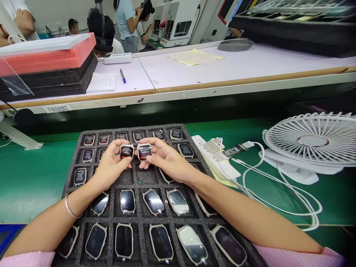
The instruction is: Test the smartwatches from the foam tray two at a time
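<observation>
Above the dark foam tray [139, 221], my left hand [112, 163] grips a smartwatch body without a strap, its thumb on the lower part of the lit screen. My right hand [167, 157] grips a second strapless smartwatch [144, 150] close beside the first smartwatch [127, 151]. Both screens show small white text and a red strip near the bottom. More such watches lie in the tray's compartments; those in the back rows have lit text, while a front-row watch [124, 241] has a dark screen. My forearms cover some compartments.
Right of the tray lie a white power strip [204, 144] with a charger, looped white cables [302, 200] and a white fan [313, 141]. A raised shelf [155, 76] crosses behind, holding foam stacks [50, 74], a pen [122, 76] and a yellow sheet [194, 56]. Several people are beyond it.
</observation>
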A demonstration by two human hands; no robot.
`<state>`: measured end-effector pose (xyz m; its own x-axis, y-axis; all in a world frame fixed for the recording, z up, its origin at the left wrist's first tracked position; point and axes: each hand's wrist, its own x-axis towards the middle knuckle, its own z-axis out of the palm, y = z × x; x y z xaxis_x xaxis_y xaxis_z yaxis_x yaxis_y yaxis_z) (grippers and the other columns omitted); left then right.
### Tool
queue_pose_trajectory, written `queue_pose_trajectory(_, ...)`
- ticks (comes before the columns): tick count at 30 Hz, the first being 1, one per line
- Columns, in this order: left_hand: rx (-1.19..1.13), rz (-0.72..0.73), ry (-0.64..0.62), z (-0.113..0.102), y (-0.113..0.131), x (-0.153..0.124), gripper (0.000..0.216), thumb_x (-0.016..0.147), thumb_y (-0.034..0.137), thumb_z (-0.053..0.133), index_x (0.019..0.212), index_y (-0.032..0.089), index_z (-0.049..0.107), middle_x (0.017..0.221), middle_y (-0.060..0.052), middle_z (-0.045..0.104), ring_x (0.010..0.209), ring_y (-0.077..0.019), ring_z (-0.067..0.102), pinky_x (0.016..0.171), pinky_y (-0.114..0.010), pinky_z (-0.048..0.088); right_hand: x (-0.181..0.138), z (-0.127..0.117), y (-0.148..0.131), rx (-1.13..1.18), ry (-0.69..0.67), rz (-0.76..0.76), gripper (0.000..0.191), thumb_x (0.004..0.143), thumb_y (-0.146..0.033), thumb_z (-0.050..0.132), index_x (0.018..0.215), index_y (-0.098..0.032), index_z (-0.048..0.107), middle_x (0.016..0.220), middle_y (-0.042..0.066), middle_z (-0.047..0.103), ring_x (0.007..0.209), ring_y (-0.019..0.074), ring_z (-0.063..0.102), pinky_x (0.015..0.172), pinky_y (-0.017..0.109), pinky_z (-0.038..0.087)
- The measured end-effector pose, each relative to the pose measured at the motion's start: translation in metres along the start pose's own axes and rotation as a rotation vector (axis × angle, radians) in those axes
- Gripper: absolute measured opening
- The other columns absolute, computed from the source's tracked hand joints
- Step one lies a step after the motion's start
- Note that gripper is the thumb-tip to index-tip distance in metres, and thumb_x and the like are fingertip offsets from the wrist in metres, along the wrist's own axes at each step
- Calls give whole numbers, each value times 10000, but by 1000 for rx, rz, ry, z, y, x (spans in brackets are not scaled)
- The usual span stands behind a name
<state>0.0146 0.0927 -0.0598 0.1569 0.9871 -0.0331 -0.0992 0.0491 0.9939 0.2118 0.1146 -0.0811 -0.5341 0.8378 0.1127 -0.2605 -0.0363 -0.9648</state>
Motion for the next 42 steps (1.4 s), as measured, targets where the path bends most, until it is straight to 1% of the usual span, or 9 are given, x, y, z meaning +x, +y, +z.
queue_pose_trajectory(5, -31, -36, -11, 0, 0, -1, 455, 734, 165, 720, 1151, 199, 542, 1013, -26, 672, 671, -116, 708, 679, -272, 595, 1, -1, 0, 67, 34, 17, 473, 803, -141, 665, 1236, -229, 495, 900, -4, 658, 742, 147, 680, 717, 321, 531)
queue_pose_trajectory(7, -49, -57, -15, 1, 1, -2, 449, 745, 161, 689, 1171, 193, 551, 1034, -35, 676, 682, -132, 727, 708, -299, 613, 2, -1, 0, 75, 58, 30, 454, 785, -131, 664, 1200, -227, 507, 893, -6, 653, 721, 142, 672, 697, 312, 519)
queue_pose_trajectory(12, -56, -107, -24, 2, 4, -4, 381, 769, 151, 636, 1144, 184, 574, 1023, -43, 701, 660, -154, 738, 701, -333, 628, 4, -1, 1, 36, 83, 46, 377, 801, -184, 688, 1133, -222, 513, 909, -2, 650, 658, 128, 648, 635, 294, 494)
queue_pose_trajectory(17, -61, -98, -36, 1, 2, -3, 337, 796, 183, 651, 1127, 188, 587, 944, -23, 709, 638, -156, 735, 672, -325, 628, 4, -1, 3, 4, 94, 50, 335, 827, -257, 714, 1100, -217, 524, 856, -16, 635, 626, 119, 622, 610, 284, 472)
queue_pose_trajectory(20, -56, -98, -34, 1, 1, -3, 338, 799, 195, 661, 1129, 188, 589, 967, -27, 711, 638, -153, 735, 671, -316, 627, 4, -1, 3, -6, 99, 46, 322, 834, -275, 715, 1091, -215, 530, 848, -19, 631, 620, 114, 618, 604, 277, 462)
queue_pose_trajectory(29, -60, -116, -20, 1, 5, -4, 353, 765, 145, 615, 1116, 184, 592, 988, -32, 704, 652, -157, 736, 700, -337, 629, 4, -2, 5, 2, 97, 39, 372, 796, -186, 702, 1122, -222, 526, 833, -26, 632, 653, 133, 646, 642, 293, 473)
queue_pose_trajectory(36, -62, -115, -17, 1, 3, -3, 368, 753, 149, 623, 1118, 176, 595, 961, -23, 705, 654, -149, 736, 686, -303, 625, 4, -2, 5, 38, 83, 57, 401, 786, -129, 695, 1142, -218, 531, 834, -26, 648, 672, 125, 661, 649, 271, 490)
queue_pose_trajectory(39, -67, -123, -11, 0, 4, -1, 402, 739, 150, 635, 1139, 172, 597, 967, -23, 708, 646, -147, 738, 683, -295, 623, 5, -2, 2, 134, 82, 109, 387, 821, -158, 693, 1171, -209, 538, 805, -13, 682, 686, 141, 693, 660, 267, 520)
queue_pose_trajectory(42, -99, -129, -8, -2, 11, 3, 437, 729, 146, 637, 1164, 171, 602, 938, -18, 710, 646, -152, 740, 683, -295, 622, 10, -2, -8, 257, 107, 180, 276, 920, -248, 628, 1179, -194, 551, 830, 33, 720, 703, 176, 736, 674, 296, 566)
